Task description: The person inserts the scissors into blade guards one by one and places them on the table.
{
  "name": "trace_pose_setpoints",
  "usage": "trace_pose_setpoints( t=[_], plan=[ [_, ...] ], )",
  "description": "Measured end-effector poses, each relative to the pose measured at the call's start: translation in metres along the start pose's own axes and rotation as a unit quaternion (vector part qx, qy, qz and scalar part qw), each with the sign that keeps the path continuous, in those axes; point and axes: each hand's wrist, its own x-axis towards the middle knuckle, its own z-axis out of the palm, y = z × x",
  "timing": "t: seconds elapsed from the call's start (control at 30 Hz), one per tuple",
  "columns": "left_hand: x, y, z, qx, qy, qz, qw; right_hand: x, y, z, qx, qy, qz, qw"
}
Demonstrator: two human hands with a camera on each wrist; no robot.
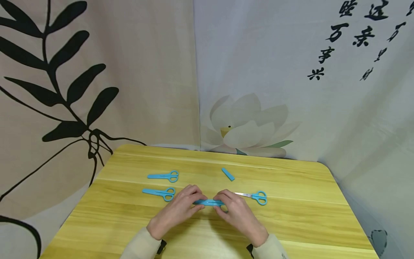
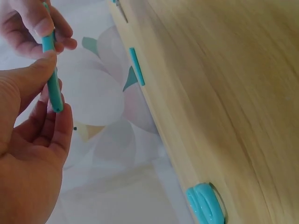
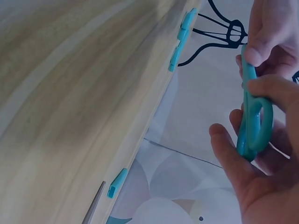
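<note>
Both hands hold one pair of blue scissors [image 1: 209, 203], level above the table. My left hand [image 1: 179, 205] pinches the blue blade cover [image 2: 54, 95] between thumb and fingers. At the other end my right hand [image 1: 237, 212] grips the scissors by the handle, whose loop [image 3: 268, 123] shows in the right wrist view. The blades are hidden inside the cover. Just beyond the right hand lies another pair of scissors [image 1: 254, 196] with bare metal blades, and farther back a loose blue cover [image 1: 228, 174].
Left of the hands lie two covered blue scissors, one farther back [image 1: 165, 176] and one nearer [image 1: 158, 192], close to the left hand. The wooden table [image 1: 307, 216] ends at a printed curtain [image 1: 155, 72] behind it.
</note>
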Motion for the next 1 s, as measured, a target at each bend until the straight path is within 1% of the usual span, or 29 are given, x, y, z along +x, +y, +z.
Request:
trace_pose_setpoints(
  t=[0.1, 0.2, 0.33, 0.43, 0.57, 0.67, 0.77, 0.87, 0.93, 1.0],
  plan=[
    [-0.001, 0.000, 0.001, 0.007, 0.008, 0.012, 0.9999, 0.001, -0.002, 0.002, -0.009, 0.004, -0.011, 0.9999],
    [-0.006, -0.002, 0.000, 0.015, 0.018, 0.013, 0.9996, 0.002, -0.003, 0.002, -0.002, -0.009, -0.003, 0.9999],
    [-0.017, -0.006, -0.003, 0.013, 0.027, -0.005, 0.9995, -0.001, -0.002, -0.004, 0.029, -0.054, 0.047, 0.9970],
    [-0.026, -0.012, -0.006, 0.009, 0.034, -0.020, 0.9992, -0.006, 0.001, -0.010, 0.040, -0.073, 0.083, 0.9931],
    [-0.040, -0.020, -0.010, 0.015, 0.041, -0.022, 0.9988, -0.011, 0.008, -0.017, 0.035, -0.071, 0.102, 0.9917],
    [-0.051, -0.028, -0.014, 0.013, 0.038, -0.029, 0.9988, -0.016, 0.013, -0.020, 0.028, -0.073, 0.113, 0.9905],
    [-0.062, -0.035, -0.020, 0.013, 0.031, -0.046, 0.9984, -0.020, 0.019, -0.024, 0.019, -0.072, 0.119, 0.9901],
    [-0.072, -0.042, -0.027, 0.017, 0.025, -0.068, 0.9972, -0.024, 0.024, -0.027, 0.011, -0.062, 0.118, 0.9909],
    [-0.079, -0.048, -0.031, 0.012, 0.026, -0.082, 0.9962, -0.026, 0.027, -0.029, 0.005, -0.056, 0.118, 0.9915],
    [-0.086, -0.053, -0.035, 0.007, 0.034, -0.089, 0.9954, -0.029, 0.029, -0.032, 0.001, -0.054, 0.119, 0.9914]
  ],
)
